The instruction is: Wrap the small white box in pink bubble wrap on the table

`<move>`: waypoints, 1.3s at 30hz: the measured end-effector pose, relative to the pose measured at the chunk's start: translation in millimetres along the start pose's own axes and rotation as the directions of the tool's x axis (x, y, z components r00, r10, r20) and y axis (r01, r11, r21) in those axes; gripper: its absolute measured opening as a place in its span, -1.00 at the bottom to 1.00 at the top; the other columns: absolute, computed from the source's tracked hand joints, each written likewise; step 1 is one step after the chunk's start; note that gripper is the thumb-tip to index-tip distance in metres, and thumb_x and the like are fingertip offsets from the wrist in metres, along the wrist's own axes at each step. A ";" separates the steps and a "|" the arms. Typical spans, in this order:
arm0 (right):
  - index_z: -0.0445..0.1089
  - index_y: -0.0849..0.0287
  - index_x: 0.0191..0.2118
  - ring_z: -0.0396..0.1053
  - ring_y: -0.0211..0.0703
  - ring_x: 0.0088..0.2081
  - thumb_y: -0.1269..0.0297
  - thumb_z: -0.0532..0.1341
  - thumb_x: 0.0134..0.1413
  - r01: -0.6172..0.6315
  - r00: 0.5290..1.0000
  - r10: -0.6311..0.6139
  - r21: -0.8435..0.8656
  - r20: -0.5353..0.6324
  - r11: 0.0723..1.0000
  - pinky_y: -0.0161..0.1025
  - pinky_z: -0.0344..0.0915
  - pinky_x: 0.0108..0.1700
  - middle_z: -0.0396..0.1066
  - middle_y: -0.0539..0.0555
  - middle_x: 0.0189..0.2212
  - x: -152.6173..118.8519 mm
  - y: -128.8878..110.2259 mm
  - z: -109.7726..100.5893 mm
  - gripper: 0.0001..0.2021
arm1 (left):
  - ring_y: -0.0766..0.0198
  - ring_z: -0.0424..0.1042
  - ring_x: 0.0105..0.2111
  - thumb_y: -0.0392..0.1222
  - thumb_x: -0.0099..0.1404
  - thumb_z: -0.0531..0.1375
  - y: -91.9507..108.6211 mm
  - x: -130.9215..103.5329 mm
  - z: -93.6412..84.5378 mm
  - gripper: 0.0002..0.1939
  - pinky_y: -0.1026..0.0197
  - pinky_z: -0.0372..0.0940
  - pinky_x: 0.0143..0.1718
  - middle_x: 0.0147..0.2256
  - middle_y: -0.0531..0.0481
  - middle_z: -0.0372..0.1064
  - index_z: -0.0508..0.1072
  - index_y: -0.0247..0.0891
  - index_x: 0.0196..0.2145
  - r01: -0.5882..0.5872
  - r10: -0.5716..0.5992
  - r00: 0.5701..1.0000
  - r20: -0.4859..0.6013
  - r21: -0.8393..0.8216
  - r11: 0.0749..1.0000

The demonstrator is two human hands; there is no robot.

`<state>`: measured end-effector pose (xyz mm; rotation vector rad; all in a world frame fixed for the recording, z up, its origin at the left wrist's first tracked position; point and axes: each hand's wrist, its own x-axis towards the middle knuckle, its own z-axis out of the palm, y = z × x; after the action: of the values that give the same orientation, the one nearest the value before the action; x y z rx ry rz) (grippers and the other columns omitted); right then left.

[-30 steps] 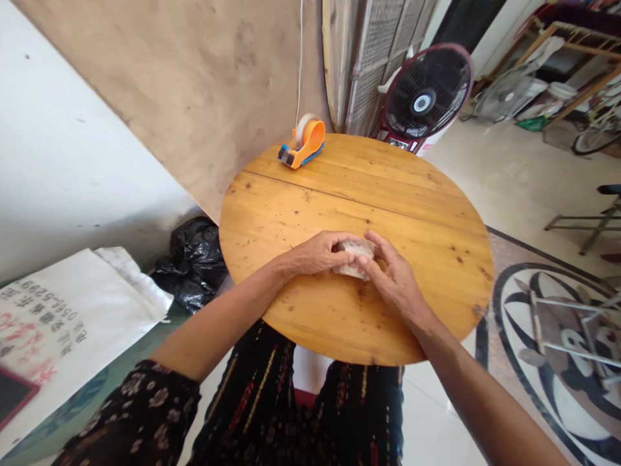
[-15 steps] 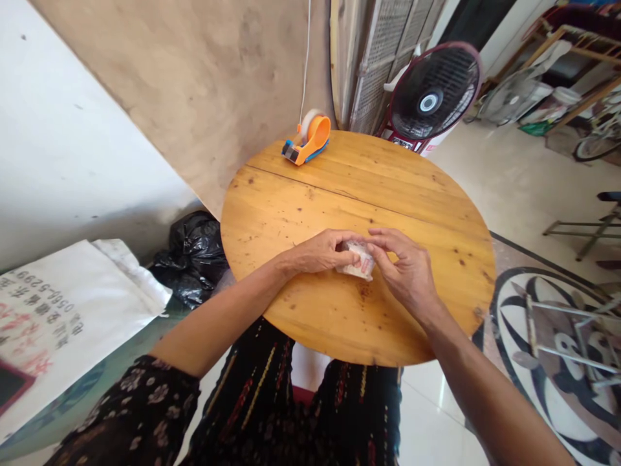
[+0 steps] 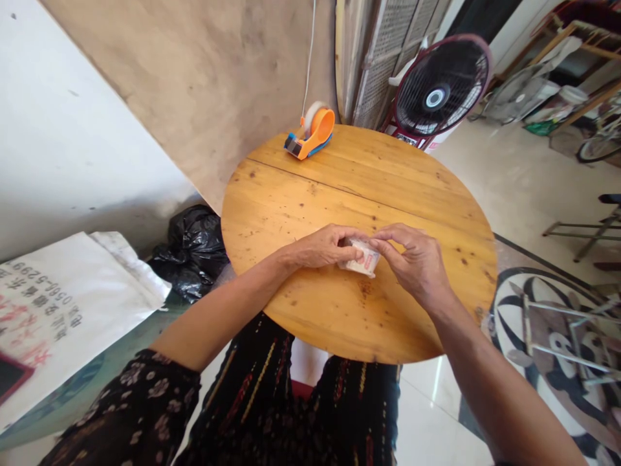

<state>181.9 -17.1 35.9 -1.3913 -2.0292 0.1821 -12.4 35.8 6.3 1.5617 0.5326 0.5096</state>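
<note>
A small whitish packet with red print [image 3: 365, 260] is held low over the round wooden table. Its surface looks like clear wrapping, but its kind is not plain. My left hand [image 3: 323, 248] grips it from the left, with the thumb across its front and the fingers behind. At the packet's upper right corner, my right hand [image 3: 412, 257] pinches thumb and index finger together. Whatever lies between those fingertips is too small to make out. An orange and blue tape dispenser [image 3: 313, 133] with a roll of tape stands at the table's far edge.
The wooden table [image 3: 301, 294] reaches close to my lap. Behind it at the right stands a dark red fan [image 3: 439, 90]. On the left are a black plastic bag [image 3: 194, 243] and a white printed sack [image 3: 92, 291]. A metal-framed stool [image 3: 572, 330] is at the right.
My right hand has shifted slightly right and its fingers remain pinched at the packet's corner. The left hand keeps its hold. The whole view has tilted a little.
</note>
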 end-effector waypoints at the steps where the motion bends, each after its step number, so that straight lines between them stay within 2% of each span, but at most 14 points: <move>1: 0.52 0.07 -0.36 0.48 -0.08 -0.29 0.23 0.21 0.16 0.001 1.000 -0.001 0.009 0.000 1.000 -0.10 0.36 -0.17 0.54 0.04 -0.36 -0.1 -0.5 -0.3 -0.85 | 0.35 0.41 -0.29 -0.22 0.22 0.19 0.0 0.2 0.0 -0.58 0.32 0.27 -0.27 -0.18 -0.08 0.47 0.41 -0.37 0.04 0.008 -0.008 1.000 -0.010 0.001 1.000; 4: 0.53 0.04 -0.38 0.49 -0.06 -0.26 0.22 0.22 0.16 0.028 1.000 -0.028 0.000 -0.005 1.000 -0.08 0.34 -0.12 0.55 0.04 -0.36 -2.2 -3.4 -1.9 -0.84 | 0.36 0.40 -0.31 -0.21 0.23 0.18 -0.5 0.7 -0.1 -0.57 0.34 0.27 -0.29 -0.19 -0.08 0.47 0.40 -0.40 0.04 0.028 -0.027 0.999 -0.039 0.026 0.999; 8: 0.53 0.05 -0.37 0.48 -0.05 -0.23 0.24 0.22 0.18 0.078 0.997 -0.078 -0.058 -0.007 0.995 -0.05 0.27 -0.06 0.55 0.03 -0.34 -7.2 -7.9 -2.9 -0.85 | 0.35 0.41 -0.28 -0.17 0.25 0.16 -1.4 0.5 -1.3 -0.60 0.34 0.27 -0.29 -0.18 -0.08 0.48 0.44 -0.37 0.02 -0.007 0.012 0.999 -0.042 0.104 0.995; 14: 0.53 0.05 -0.34 0.44 -0.10 -0.23 0.28 0.18 0.22 0.149 0.988 -0.153 -0.204 -0.007 0.968 -0.09 0.21 -0.10 0.54 0.04 -0.30 -17.4 -12.0 4.3 -0.83 | 0.31 0.43 -0.28 -0.12 0.28 0.15 1.8 -1.0 -2.6 -0.59 0.29 0.31 -0.24 -0.19 -0.10 0.50 0.46 -0.37 0.02 -0.022 0.031 0.998 -0.046 0.179 0.984; 21: 0.49 0.01 -0.24 0.37 -0.10 -0.21 0.31 0.13 0.26 0.178 0.982 -0.189 -0.387 0.007 0.905 -0.06 0.13 -0.02 0.52 0.04 -0.21 -27.7 -17.9 7.8 -0.82 | 0.23 0.43 -0.09 -0.09 0.28 0.18 -1.8 0.7 -3.0 -0.60 0.24 0.32 -0.09 -0.09 -0.10 0.49 0.46 -0.33 0.02 -0.024 0.032 0.998 -0.056 0.147 0.989; 27: 0.48 0.01 -0.23 0.35 -0.10 -0.20 0.31 0.11 0.27 0.164 0.984 -0.178 -0.408 0.003 0.898 -0.03 0.10 0.02 0.51 0.06 -0.19 -26.7 -15.3 7.5 -0.81 | 0.31 0.45 -0.22 -0.09 0.30 0.18 -3.4 1.6 -0.2 -0.60 0.30 0.31 -0.20 -0.13 -0.09 0.51 0.46 -0.31 0.04 -0.013 0.016 0.998 -0.053 0.044 0.999; 31: 0.46 0.02 -0.24 0.36 -0.09 -0.21 0.31 0.12 0.25 0.161 0.981 -0.192 -0.438 -0.028 0.884 -0.04 0.12 -0.01 0.52 0.06 -0.22 -27.7 -14.6 10.9 -0.84 | 0.34 0.43 -0.27 -0.09 0.32 0.16 -4.4 1.4 0.7 -0.61 0.32 0.29 -0.25 -0.16 -0.07 0.51 0.46 -0.29 0.04 -0.019 0.024 0.998 -0.067 0.073 0.997; 34: 0.43 0.01 -0.10 0.34 0.02 -0.05 0.30 0.12 0.24 0.134 0.987 -0.160 -0.443 -0.022 0.887 0.03 0.11 0.03 0.48 0.12 -0.10 -35.0 -16.5 16.4 -0.81 | 0.30 0.43 -0.22 -0.09 0.33 0.13 -6.9 2.0 0.0 -0.62 0.29 0.29 -0.20 -0.15 -0.07 0.51 0.47 -0.29 0.03 -0.042 0.054 0.995 -0.084 0.131 0.990; 39: 0.24 0.05 0.18 0.08 0.25 0.25 0.20 0.12 0.23 0.083 0.997 -0.076 -0.450 0.033 0.889 0.19 0.05 0.12 0.20 0.27 0.22 -49.1 -20.3 25.1 -0.59 | 0.23 0.41 -0.08 -0.11 0.36 0.06 -10.8 4.7 -2.8 -0.67 0.25 0.25 -0.04 -0.06 -0.06 0.48 0.51 -0.26 -0.05 -0.128 0.171 0.979 -0.110 0.318 0.940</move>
<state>161.8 -62.4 4.3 -1.5743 -2.2268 -0.3417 -10.8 41.4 -4.3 1.8867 0.6233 0.6777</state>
